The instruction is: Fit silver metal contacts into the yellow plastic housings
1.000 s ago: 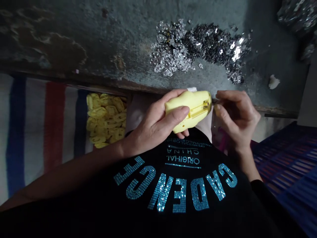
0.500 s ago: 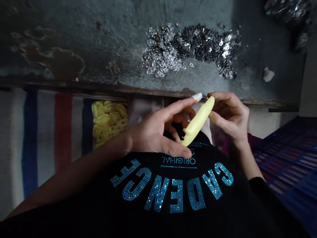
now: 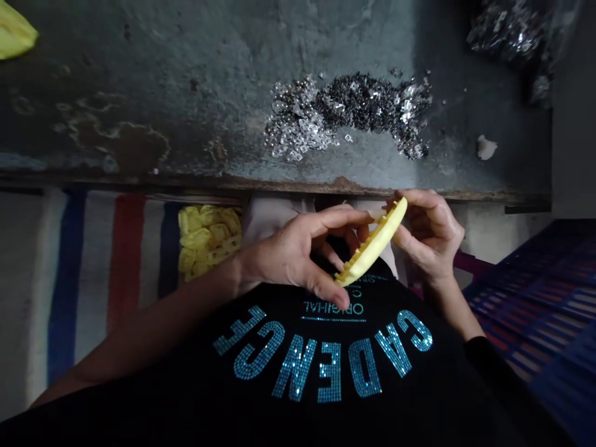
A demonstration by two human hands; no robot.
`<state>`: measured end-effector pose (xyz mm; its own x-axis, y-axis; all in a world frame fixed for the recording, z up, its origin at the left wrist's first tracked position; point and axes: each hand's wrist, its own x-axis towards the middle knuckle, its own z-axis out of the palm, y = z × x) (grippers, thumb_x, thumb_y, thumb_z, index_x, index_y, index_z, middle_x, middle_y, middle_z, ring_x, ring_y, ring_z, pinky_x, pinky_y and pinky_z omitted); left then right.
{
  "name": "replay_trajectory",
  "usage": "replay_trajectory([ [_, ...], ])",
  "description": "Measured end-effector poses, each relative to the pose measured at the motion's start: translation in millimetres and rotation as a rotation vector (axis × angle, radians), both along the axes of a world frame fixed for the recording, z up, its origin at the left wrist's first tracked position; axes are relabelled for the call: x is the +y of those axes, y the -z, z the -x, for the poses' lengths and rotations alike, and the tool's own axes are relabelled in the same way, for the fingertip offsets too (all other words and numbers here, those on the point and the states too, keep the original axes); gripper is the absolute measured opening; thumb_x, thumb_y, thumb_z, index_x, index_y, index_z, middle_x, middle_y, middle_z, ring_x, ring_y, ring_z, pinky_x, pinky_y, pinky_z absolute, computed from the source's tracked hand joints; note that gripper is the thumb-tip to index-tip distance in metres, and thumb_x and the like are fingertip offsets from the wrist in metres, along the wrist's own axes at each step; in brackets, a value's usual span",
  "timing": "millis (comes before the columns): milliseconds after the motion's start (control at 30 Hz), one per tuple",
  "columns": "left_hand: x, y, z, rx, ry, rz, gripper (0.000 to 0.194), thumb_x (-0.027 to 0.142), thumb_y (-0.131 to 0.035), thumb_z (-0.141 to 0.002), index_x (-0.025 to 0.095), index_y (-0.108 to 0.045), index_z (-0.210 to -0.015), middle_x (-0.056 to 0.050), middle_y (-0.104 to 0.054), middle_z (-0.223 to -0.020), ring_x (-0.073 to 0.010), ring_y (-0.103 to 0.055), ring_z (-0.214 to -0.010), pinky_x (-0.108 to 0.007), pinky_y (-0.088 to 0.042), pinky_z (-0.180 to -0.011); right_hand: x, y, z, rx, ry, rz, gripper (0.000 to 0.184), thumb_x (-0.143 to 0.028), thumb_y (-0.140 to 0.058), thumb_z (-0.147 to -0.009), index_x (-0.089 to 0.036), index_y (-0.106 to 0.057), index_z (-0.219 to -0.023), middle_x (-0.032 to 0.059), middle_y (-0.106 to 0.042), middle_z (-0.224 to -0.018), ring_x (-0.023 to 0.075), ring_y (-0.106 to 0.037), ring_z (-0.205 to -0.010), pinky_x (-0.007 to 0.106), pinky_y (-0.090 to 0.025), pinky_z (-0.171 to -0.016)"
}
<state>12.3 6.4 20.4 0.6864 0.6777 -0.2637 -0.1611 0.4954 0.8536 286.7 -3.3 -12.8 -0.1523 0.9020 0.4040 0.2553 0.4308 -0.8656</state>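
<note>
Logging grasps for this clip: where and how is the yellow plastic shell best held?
The yellow plastic shell is probably best pinched at its upper end from the right, as the right hand has it. It tilts nearly edge-on, its smooth outer face turned right; small projections line the left-facing side, so a grip there looks less clean.

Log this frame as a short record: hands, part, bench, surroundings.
left hand: at the shell's lower end, thumb and fingers spread; grip unclear
right hand: pinching the shell's upper end, thumb and fingers
part: yellow shell, tilted, seen nearly edge-on, small projections along its left edge
bench: heap of small metal pieces on worn workbench; white scrap to their right
bench, top left: yellow item, cut off by frame
below bench, left: yellow pieces beside striped sheet
right side: blue slatted crate
</note>
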Motion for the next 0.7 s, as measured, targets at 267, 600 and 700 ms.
replay_trajectory([
  [267, -15.2, 15.1, 5.8, 0.093, -0.564, -0.351, 0.046, 0.050, -0.083, -0.105, 0.026, -0.076, -0.143, -0.004, -0.085, -0.118, -0.0221, -0.082, -0.096, -0.029, -0.067, -0.078, -2.7, 18.7, 35.5, 0.304, 0.081, 0.325, 0.034, -0.037, -0.096, -0.094, -0.029, -0.075, -0.120, -0.0038, -0.079, -0.103, 0.0117, -0.076, -0.087, 0.024, -0.065, -0.080],
  [600, 6.1, 12.5, 30.5, 0.354, -0.386, -0.484, 0.039, 0.044, -0.080, -0.108, 0.027, -0.070, -0.142, 0.002, -0.076, -0.090, -0.0117, -0.062, -0.065, -0.020, -0.046, -0.056, 39.7, -13.3, 52.3, 0.154, -0.476, 0.632, 0.038, -0.044, -0.097, -0.092, -0.023, -0.077, -0.116, -0.0033, -0.077, -0.096, 0.0119, -0.071, -0.082, 0.025, -0.060, -0.076],
  [700, -2.3, 20.0, 32.3, 0.244, -0.457, -0.397, 0.091, 0.049, -0.091, -0.098, 0.029, -0.045, -0.174, -0.007, -0.082, -0.122, -0.0193, -0.078, -0.088, -0.022, -0.059, -0.068, 36.9, -1.7, 69.3, 0.411, -0.372, 0.742, 0.042, -0.054, -0.096, -0.091, -0.024, -0.071, -0.105, -0.0044, -0.076, -0.089, 0.0107, -0.067, -0.071, 0.023, -0.060, -0.066],
])
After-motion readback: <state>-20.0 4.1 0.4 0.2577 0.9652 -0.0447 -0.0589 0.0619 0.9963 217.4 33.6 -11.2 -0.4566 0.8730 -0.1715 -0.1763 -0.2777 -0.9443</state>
